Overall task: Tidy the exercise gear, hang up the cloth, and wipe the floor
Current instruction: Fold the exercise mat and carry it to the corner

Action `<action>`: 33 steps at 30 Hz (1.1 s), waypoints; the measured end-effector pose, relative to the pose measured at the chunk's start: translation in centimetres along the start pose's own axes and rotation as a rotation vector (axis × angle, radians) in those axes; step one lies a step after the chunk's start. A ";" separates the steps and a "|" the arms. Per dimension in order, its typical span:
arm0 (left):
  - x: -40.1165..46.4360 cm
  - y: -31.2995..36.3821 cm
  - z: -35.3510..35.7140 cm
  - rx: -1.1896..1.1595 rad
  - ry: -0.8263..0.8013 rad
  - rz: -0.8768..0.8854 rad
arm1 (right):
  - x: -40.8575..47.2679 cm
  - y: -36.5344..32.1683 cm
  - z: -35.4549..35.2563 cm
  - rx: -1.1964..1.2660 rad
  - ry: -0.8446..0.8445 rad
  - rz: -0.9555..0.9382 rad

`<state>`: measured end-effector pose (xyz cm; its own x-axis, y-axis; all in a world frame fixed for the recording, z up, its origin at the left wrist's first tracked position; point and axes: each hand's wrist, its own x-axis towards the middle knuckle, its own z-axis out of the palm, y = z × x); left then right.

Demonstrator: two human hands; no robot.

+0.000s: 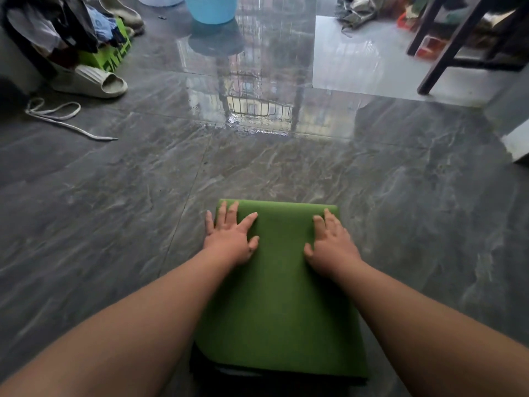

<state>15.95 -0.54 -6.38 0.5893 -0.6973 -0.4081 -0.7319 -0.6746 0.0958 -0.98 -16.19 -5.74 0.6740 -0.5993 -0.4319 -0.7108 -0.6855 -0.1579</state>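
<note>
Here, green mat [282, 282] under left hand [229, 239], right hand [332, 245]

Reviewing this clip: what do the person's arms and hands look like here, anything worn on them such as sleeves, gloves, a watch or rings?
Both forearms are bare for as far as the view shows; no sleeve enters the picture. The left hand and right hand have no gloves. No watch, bracelet or band shows at either wrist, and no rings are visible on the fingers.

I see my left hand [229, 237] and right hand [329, 243] pressing flat, fingers spread, on the far end of a folded green foam exercise mat [279, 296] lying on glossy dark grey marble-patterned floor tiles [114, 210]; beyond the mat stands a light blue plastic basin [211, 8].
</note>
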 end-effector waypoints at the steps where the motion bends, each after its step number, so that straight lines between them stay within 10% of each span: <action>1: 0.3 -0.1 0.3 -0.027 -0.013 0.010 | 0.4 0.2 0.3 -0.001 0.026 0.000; 13: 0.9 -1.3 3.4 -0.221 -0.026 0.047 | 1.8 2.1 3.8 0.245 0.097 -0.033; 21: -3.7 -2.7 5.3 -0.999 0.284 -0.241 | -1.4 2.7 4.3 0.620 0.171 0.248; 33: -4.7 -3.2 5.2 -0.810 0.019 -0.196 | -4.3 3.9 4.4 0.781 0.138 0.132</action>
<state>13.76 6.19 -9.50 0.6914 -0.5480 -0.4709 -0.1467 -0.7446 0.6512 -7.60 -14.48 -8.38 0.5573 -0.7358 -0.3847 -0.6873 -0.1489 -0.7109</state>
